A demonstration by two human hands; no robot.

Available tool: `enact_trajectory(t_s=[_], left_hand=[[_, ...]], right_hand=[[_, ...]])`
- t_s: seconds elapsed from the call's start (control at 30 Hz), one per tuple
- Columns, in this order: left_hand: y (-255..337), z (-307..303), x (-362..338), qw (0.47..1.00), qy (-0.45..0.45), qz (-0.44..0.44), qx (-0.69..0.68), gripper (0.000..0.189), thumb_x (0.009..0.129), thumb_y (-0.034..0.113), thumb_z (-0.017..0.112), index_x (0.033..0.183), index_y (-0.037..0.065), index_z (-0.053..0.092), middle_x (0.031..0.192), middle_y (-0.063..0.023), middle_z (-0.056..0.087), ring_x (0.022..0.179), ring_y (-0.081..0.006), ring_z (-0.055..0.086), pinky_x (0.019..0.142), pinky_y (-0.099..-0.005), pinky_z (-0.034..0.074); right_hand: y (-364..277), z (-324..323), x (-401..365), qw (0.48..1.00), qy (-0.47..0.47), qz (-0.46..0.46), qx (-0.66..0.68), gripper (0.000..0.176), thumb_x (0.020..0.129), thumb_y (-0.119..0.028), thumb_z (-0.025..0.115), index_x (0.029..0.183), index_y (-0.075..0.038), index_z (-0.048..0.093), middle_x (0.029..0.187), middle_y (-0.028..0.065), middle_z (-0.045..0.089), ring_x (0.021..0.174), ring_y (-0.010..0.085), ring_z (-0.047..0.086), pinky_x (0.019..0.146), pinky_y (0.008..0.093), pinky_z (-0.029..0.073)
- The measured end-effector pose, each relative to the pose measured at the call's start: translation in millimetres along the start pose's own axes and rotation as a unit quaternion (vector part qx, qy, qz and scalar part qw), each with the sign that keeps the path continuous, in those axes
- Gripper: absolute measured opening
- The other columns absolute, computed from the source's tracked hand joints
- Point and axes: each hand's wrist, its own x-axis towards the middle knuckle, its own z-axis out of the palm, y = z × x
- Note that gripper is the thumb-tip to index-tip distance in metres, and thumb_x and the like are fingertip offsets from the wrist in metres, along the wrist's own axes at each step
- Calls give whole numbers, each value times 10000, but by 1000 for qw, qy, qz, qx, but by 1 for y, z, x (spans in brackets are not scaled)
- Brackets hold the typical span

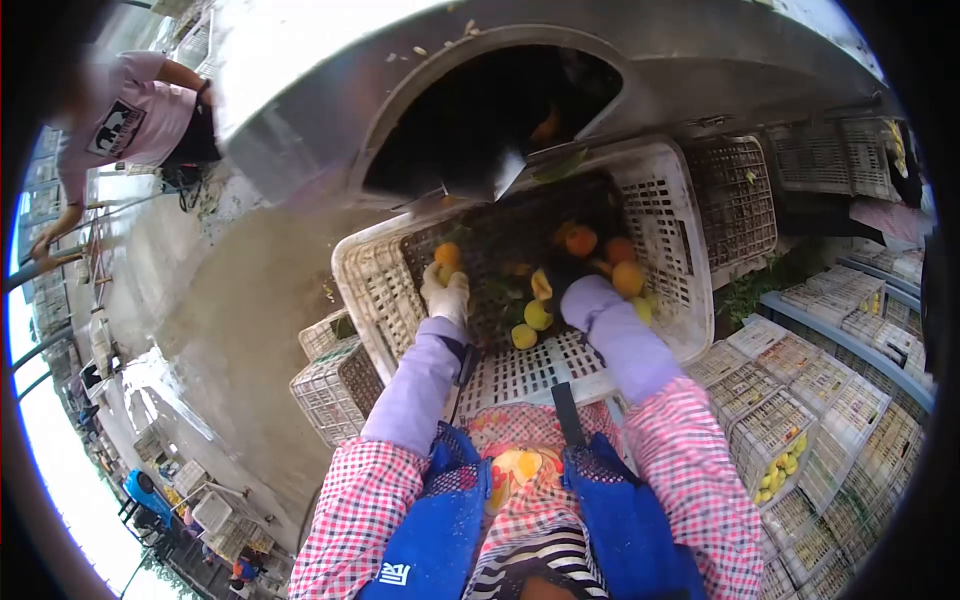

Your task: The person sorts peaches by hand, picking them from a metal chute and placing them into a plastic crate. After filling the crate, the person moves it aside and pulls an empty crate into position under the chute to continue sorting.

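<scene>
Centrally, the person's left hand, in a pale glove, reaches into a crate, fingers partly curled, their tips against an orange fruit; whether it is firmly gripped cannot be told. The right hand is dark and shadowed beside a yellow-orange fruit; how far open it is, or whether it has hold of anything, cannot be told.

Below and between the hands lie two yellow-green fruits. Beyond and beside the right hand are several orange fruits, with leaves mixed in. All this fruit is inside the dirty white plastic crate, which has slotted walls.

Lilac cuffs cover the forearms, above pink checked sleeves and a blue vest. Over the crate's far side hangs a metal machine with a dark, rounded opening.

Farther out, stacked crates stand at right, one showing yellow fruit. At upper left, another person in a pink shirt stands on wet-looking concrete.
</scene>
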Motion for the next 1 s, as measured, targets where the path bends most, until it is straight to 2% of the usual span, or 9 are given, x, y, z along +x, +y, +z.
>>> enact_trajectory(t_s=[0.23, 0.3, 0.47, 0.5, 0.63, 0.67, 0.73, 0.83, 1.0], left_hand=[[148, -98, -169, 857, -306, -7, -414, 578, 985, 105, 623, 1503, 110, 366, 1295, -90, 553, 1154, -240, 610, 940, -336, 541], [151, -110, -173, 915, -211, 282, -198, 606, 987, 118, 632, 1516, 112, 335, 1322, -99, 547, 1172, -240, 603, 976, -341, 528], [200, -122, -185, 872, -223, 170, -402, 609, 987, 111, 584, 1518, 45, 294, 1312, -138, 525, 1134, -211, 587, 1010, -330, 493], [210, -122, -184, 871, -202, 214, -395, 595, 995, 110, 572, 1521, 50, 302, 1296, -142, 536, 1129, -209, 589, 999, -330, 498], [219, -131, -174, 859, -190, 207, -427, 614, 1005, 168, 610, 1530, 83, 305, 1237, -112, 555, 1017, -177, 601, 871, -322, 550], [211, -134, -171, 852, -221, 158, -448, 619, 1005, 186, 621, 1531, 98, 308, 1219, -103, 556, 979, -169, 604, 822, -319, 564], [205, -138, -175, 860, -236, 115, -438, 684, 993, 292, 658, 1552, 138, 295, 1243, -99, 541, 936, -171, 609, 745, -328, 582], [194, -140, -173, 859, -258, 74, -437, 740, 971, 372, 689, 1561, 165, 292, 1312, -112, 538, 950, -188, 619, 731, -352, 601], [203, -152, -173, 831, -303, 72, -460, 714, 984, 344, 674, 1571, 183, 301, 1338, -104, 529, 996, -215, 622, 774, -359, 594]], right_hand=[[-123, -80, -125, 882, 136, -232, 386, 951, 686, -389, 911, 1452, -22, 484, 1334, 197, 576, 1242, 326, 572, 1084, 426, 444], [-147, -80, -145, 879, 212, -204, 374, 975, 676, -401, 915, 1449, -5, 472, 1329, 199, 574, 1243, 336, 567, 1079, 437, 443], [-208, -99, -161, 834, 460, -239, 190, 1013, 637, -464, 909, 1420, 16, 481, 1316, 235, 558, 1225, 413, 548, 1072, 493, 435], [-217, -117, -162, 826, 480, -269, 126, 1005, 641, -345, 936, 1425, 40, 439, 1354, 231, 535, 1197, 382, 570, 1047, 464, 465], [-219, -157, -104, 786, 572, -228, -59, 920, 640, -434, 905, 1346, 5, 512, 1274, 257, 557, 1161, 434, 547, 956, 525, 458], [-212, -162, -87, 862, 479, -148, -71, 972, 681, -478, 869, 1403, 30, 463, 1325, 290, 523, 1171, 485, 521, 1020, 555, 430], [-205, -159, -61, 796, 554, -238, -58, 870, 614, -348, 934, 1322, -61, 518, 1207, 242, 561, 1115, 444, 559, 939, 543, 466], [-211, -162, -55, 873, 464, -140, -50, 823, 754, -416, 836, 1387, -6, 505, 1315, 274, 560, 1210, 454, 548, 1020, 544, 455], [-212, -175, -40, 898, 413, -130, -75, 787, 754, -452, 826, 1348, -17, 548, 1285, 262, 585, 1177, 436, 574, 991, 524, 474]])
